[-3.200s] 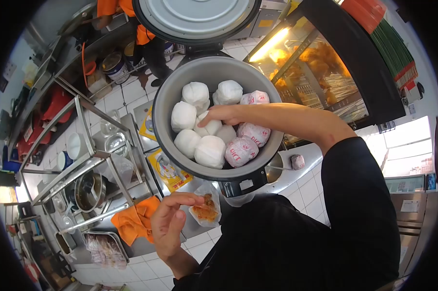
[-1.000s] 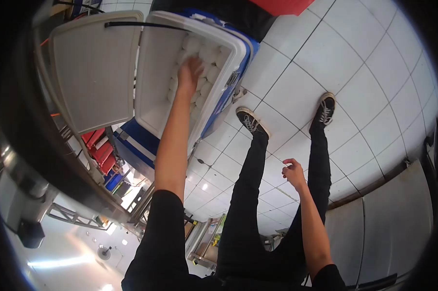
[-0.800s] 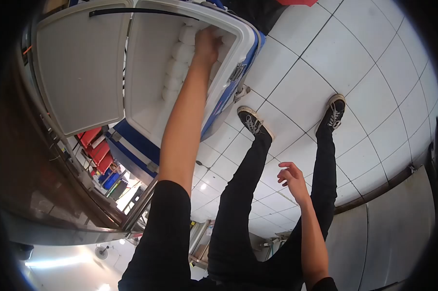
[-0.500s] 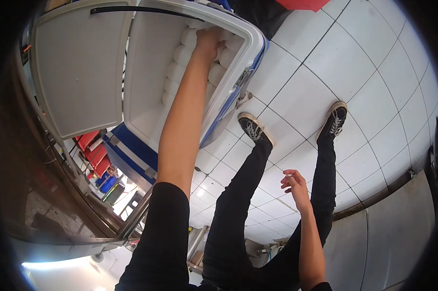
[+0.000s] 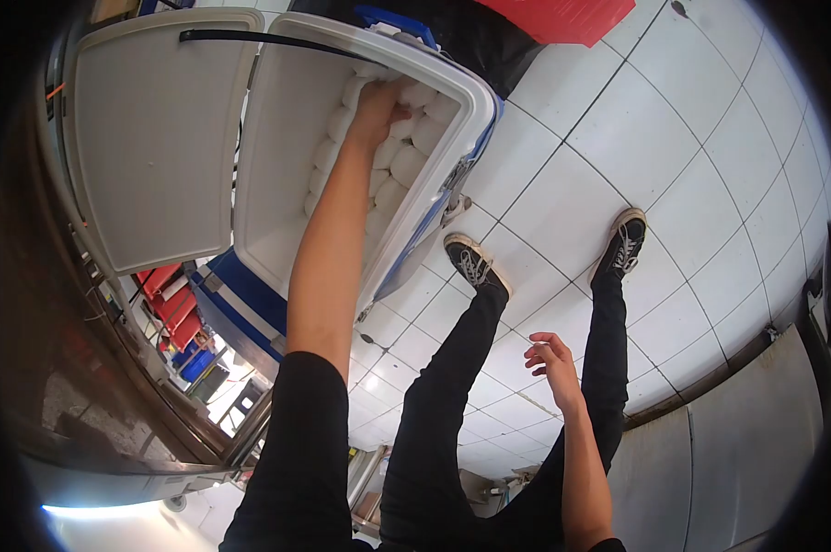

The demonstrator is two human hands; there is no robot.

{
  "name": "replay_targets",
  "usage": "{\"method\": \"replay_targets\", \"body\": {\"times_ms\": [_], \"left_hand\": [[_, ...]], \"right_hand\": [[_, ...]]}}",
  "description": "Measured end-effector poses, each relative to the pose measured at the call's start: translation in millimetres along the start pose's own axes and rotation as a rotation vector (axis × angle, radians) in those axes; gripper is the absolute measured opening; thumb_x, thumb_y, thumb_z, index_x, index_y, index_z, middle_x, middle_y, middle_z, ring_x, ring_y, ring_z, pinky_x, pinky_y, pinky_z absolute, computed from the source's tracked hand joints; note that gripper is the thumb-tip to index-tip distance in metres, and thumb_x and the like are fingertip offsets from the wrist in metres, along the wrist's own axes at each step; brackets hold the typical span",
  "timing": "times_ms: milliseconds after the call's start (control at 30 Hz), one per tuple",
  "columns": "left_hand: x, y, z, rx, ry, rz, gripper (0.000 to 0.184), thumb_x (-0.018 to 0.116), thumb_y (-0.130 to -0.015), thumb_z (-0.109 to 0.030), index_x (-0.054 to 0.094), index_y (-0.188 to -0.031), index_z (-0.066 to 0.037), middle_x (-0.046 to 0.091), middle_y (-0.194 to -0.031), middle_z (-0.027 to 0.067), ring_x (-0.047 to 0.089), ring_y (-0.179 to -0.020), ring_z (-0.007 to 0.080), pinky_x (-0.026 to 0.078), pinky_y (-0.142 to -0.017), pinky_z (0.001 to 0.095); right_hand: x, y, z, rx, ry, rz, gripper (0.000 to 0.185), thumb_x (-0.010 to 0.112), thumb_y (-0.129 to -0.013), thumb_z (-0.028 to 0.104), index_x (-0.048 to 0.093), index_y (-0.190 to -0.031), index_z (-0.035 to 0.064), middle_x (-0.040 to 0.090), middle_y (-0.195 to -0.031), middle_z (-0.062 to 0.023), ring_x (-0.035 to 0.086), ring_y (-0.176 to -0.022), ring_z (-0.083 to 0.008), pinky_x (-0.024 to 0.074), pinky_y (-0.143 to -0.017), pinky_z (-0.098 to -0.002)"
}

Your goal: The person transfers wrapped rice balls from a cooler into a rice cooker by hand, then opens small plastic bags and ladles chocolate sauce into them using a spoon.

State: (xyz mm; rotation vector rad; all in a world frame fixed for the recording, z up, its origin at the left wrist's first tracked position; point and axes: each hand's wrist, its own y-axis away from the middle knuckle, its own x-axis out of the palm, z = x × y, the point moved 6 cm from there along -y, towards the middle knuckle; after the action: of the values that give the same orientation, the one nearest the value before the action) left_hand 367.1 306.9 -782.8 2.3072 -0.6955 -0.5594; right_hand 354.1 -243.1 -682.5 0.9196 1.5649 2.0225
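Note:
A white-lined cooler (image 5: 277, 147) with a blue outside stands with its lid off to the left. Several round white bundles (image 5: 408, 166) lie packed inside it. My left hand (image 5: 375, 109) is down among the bundles near the cooler's far end, fingers and thumb bent round a white bundle; the fingertips are partly hidden. Away from the cooler, my right hand (image 5: 551, 361) hangs over the floor beside my legs, holding nothing, its fingers loosely bent and apart.
The cooler's lid (image 5: 153, 147) stands open at the left, with a black strap across the top. A red object (image 5: 572, 18) lies at the top edge. Metal cabinet doors (image 5: 728, 432) are at the lower right. My shoes (image 5: 475, 262) rest on white floor tiles (image 5: 664, 120).
The view has gone from the pot of wrapped balls to the cooler. Within the last half second, my left hand has drawn back slightly inside the cooler, and more bundles show.

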Motion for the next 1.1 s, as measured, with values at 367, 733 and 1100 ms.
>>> {"method": "replay_targets", "body": {"times_ms": [367,733,1100], "left_hand": [[-15.4,133.0,-52.6,0.353,-0.039,-0.19,0.073,0.08,-0.081,-0.005,0.037,-0.139,0.005,0.054,-0.131,0.018,0.062,-0.111,0.0275,0.053,-0.094,0.039],[69.8,324.0,-82.7,0.773,-0.331,0.483,0.041,0.084,-0.072,-0.021,0.07,-0.107,-0.005,0.067,-0.115,0.0141,0.061,-0.106,0.0308,0.047,-0.094,0.0411],[80.3,-4.8,21.6,0.381,-1.081,0.238,0.061,0.065,-0.087,-0.044,0.061,-0.13,0.001,0.066,-0.128,0.019,0.061,-0.121,0.0328,0.044,-0.106,0.0429]], "right_hand": [[5.6,29.4,71.4,-0.171,-0.133,0.159,0.029,0.054,-0.099,0.021,0.059,-0.124,0.007,0.066,-0.102,-0.0051,0.065,-0.095,-0.016,0.0487,-0.083,-0.0307],[36.8,60.4,193.8,-0.321,-0.63,0.019,0.022,0.068,-0.097,0.023,0.063,-0.108,0.0041,0.069,-0.094,-0.0027,0.065,-0.08,-0.0093,0.0528,-0.071,-0.0245],[-6.0,-38.0,86.7,-0.165,-0.457,0.129,0.029,0.061,-0.098,0.03,0.06,-0.114,0.0062,0.065,-0.083,-0.0028,0.063,-0.069,-0.0095,0.05,-0.059,-0.0235]]}}
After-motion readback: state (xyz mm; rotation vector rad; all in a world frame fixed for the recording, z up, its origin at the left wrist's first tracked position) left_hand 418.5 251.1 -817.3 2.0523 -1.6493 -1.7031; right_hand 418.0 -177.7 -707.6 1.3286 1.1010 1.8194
